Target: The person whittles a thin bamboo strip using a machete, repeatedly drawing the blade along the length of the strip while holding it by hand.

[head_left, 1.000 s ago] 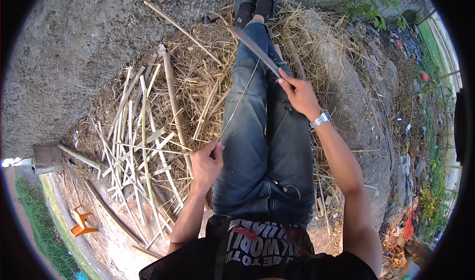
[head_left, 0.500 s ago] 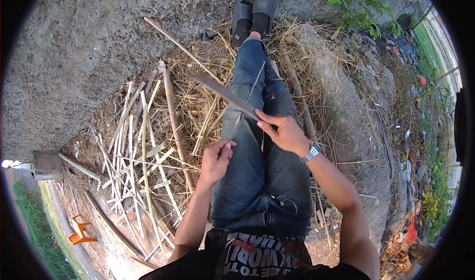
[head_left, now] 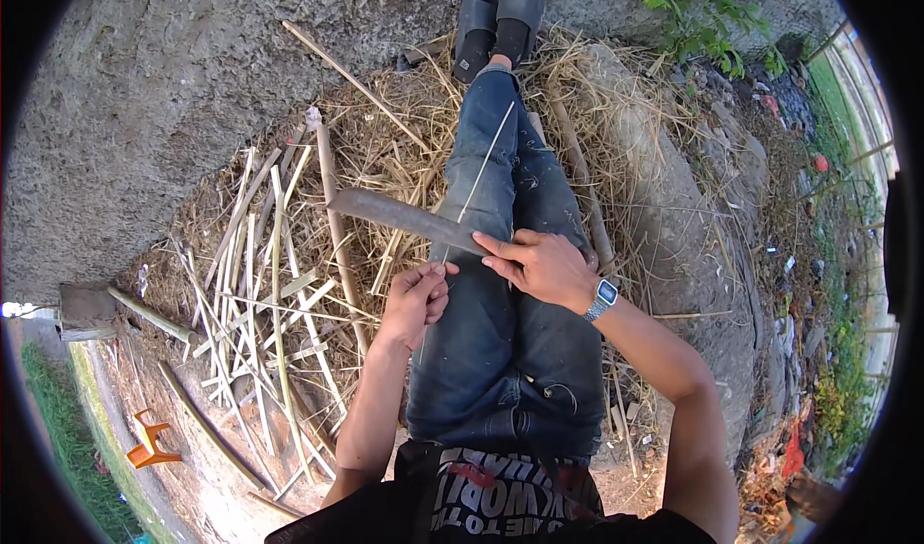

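Note:
I sit on the ground with my legs in blue jeans stretched out. My right hand grips the handle of a long dark knife, its blade pointing left across my lap. My left hand pinches a thin pale bamboo sliver that runs up along my left leg, passing by the blade. A watch sits on my right wrist.
Split bamboo strips and dry straw lie in a heap at my left. Dark sandals are on my feet near a grey concrete surface. An orange object lies lower left; weeds and litter fill the right.
My right hand has drawn the knife down from near my shins to my lap. My left hand rose from the thigh and took hold of the thin sliver at the blade.

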Motion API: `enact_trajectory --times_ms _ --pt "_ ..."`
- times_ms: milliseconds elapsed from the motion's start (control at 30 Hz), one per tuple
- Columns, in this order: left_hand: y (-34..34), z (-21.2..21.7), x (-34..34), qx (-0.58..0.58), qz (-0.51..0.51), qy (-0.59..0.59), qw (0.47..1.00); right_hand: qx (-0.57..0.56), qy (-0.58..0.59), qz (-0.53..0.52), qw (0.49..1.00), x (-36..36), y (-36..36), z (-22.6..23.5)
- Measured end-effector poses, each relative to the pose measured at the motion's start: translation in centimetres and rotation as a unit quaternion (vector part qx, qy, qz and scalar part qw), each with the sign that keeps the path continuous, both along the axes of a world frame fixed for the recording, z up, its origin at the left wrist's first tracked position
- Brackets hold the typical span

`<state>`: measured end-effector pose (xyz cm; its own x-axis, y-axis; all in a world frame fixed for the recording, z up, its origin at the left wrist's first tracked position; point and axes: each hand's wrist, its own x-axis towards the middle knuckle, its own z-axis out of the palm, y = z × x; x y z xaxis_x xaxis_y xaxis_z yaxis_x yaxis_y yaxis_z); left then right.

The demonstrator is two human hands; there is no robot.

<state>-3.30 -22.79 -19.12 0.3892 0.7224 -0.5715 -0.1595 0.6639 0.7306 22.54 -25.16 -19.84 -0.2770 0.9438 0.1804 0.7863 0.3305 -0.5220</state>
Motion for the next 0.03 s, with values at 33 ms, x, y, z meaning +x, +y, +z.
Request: enact_trajectory --times_ms 33 --pt "-0.17 0.12 -0.32 -0.008 -0.003 0.0 1.0 0.0 -0.021 0.003 1.0 -0.03 0.11 0.29"
